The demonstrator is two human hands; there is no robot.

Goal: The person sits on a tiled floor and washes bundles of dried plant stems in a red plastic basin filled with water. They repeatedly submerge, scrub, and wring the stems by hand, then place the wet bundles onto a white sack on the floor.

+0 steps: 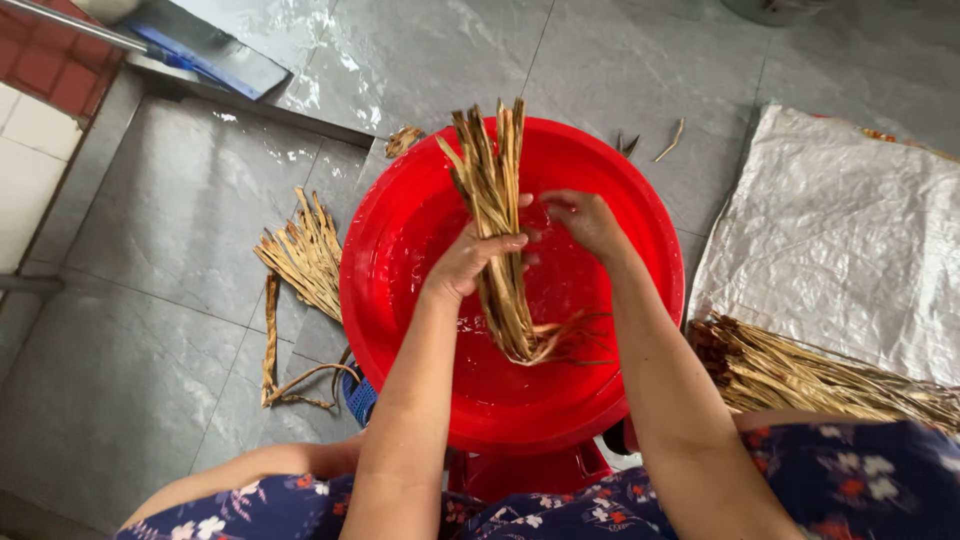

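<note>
A bundle of dried tan leaf strips is gripped by the left hand over a round red plastic basin; strips are fingered by the half-open right hand.

Single head camera, looking steeply down, close over red basin

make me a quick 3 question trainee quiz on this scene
1. True or false: the left hand grips the leaf bundle.
2. The bundle's lower end dips into: a) red basin b) white sheet c) floor.
3. Which hand touches the bundle only with its fingertips?

Key
1. True
2. a
3. The right hand
</note>
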